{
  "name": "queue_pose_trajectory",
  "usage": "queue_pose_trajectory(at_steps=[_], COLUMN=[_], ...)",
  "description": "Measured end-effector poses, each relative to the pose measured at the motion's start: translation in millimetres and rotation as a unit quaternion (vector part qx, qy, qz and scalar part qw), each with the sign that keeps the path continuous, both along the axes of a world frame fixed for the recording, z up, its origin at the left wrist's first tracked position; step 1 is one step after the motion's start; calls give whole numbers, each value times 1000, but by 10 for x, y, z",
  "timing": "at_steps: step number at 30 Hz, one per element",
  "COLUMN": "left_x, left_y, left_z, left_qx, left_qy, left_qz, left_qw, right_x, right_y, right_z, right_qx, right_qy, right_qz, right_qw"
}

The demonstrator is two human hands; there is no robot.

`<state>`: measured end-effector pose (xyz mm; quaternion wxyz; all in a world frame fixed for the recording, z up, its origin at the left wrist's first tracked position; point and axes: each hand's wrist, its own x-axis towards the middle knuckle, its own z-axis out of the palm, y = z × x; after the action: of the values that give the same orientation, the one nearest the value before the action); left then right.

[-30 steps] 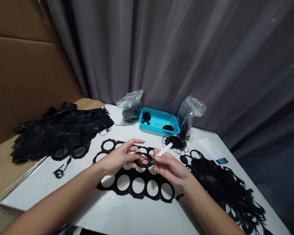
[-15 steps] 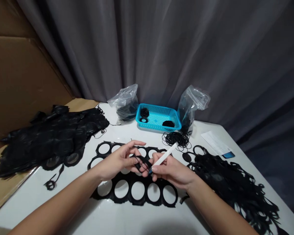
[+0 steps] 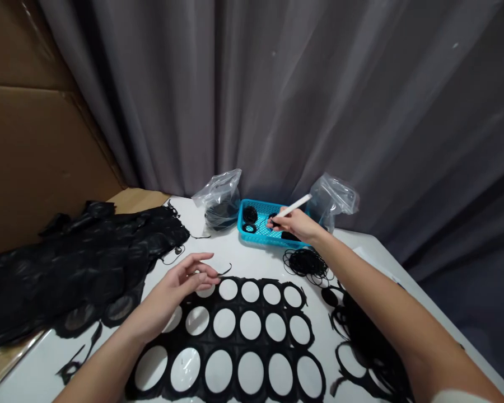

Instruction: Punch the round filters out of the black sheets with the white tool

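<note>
My right hand (image 3: 299, 225) reaches over the blue plastic basket (image 3: 256, 239), closed around a slim white pen-like tool (image 3: 294, 206). A small dark piece (image 3: 273, 219) shows at its fingertips; its exact shape is hard to make out. My left hand (image 3: 189, 280) hovers at the far left corner of a black sheet with rows of round holes (image 3: 239, 342). Between its thumb and fingers is a thin black strip (image 3: 225, 272), its end curling upward. Inside the basket are a coil of thin black rings (image 3: 250, 214) and a flatter black ring (image 3: 249, 228).
Clear plastic bags with black contents stand left (image 3: 222, 210) and right (image 3: 330, 198) of the basket. Loose black rings (image 3: 306, 262) lie before it. A pile of black sheets (image 3: 79, 252) is at left, tangled black scraps (image 3: 365, 330) at right. A grey curtain (image 3: 277, 101) hangs behind.
My hands have parted. The right one has moved forward to the basket with the white tool; the left has drawn back left with a black strip. The view has shifted.
</note>
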<state>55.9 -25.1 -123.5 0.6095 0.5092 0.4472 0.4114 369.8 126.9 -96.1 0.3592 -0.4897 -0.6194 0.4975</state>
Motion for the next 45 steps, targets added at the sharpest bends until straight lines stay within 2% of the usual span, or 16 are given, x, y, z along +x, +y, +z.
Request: queue_pose_trajectory(at_steps=[1, 3, 5, 8, 11, 15, 19, 24, 28, 32, 35, 37, 40, 43, 45], left_x=[-22, -62, -96, -134, -148, -143, -143, -147, -152, -147, -47, 103, 453, 890, 1174], left_y=[17, 38, 42, 26, 7, -1, 12, 41, 73, 99, 85, 41, -71, -159, -163], left_z=[1, -5, -2, 38, 88, 107, 106, 99, 69, 30, -30, -100, -258, -462, -603], left_qx=[4, 10, 18, 33, 39, 43, 42, 34, 26, 31, 71, 124, 214, 265, 297], left_qy=[-2, -6, -17, -36, -40, -49, -51, -42, -27, 14, 79, 143, 228, 255, 261], left_qz=[12, 29, 38, 49, 50, 44, 51, 61, 50, 30, -10, -49, -133, -225, -239], left_qw=[1000, 1000, 999, 998, 997, 997, 997, 997, 998, 999, 994, 981, 941, 902, 887], right_x=[-65, -239, -436, -668, -765, -788, -803, -809, -743, -493, -153, 95, 399, 581, 646], right_y=[194, 491, 646, 670, 617, 605, 617, 601, 548, 225, -315, -753, -1313, -1596, -1648], right_z=[-47, -184, -347, -553, -660, -707, -712, -656, -512, -322, -316, -410, -632, -833, -924], right_qx=[50, 86, 96, 113, 131, 135, 122, 90, 73, 101, 110, 85, 46, 31, 23], right_qy=[-102, -194, -244, -308, -349, -376, -377, -332, -256, -163, -40, 37, -5, -64, -73], right_qz=[-38, -61, -47, -10, 7, 7, -6, -23, -51, -83, -83, -58, -54, -69, -67], right_qw=[993, 975, 964, 944, 928, 916, 918, 939, 963, 978, 990, 994, 997, 995, 995])
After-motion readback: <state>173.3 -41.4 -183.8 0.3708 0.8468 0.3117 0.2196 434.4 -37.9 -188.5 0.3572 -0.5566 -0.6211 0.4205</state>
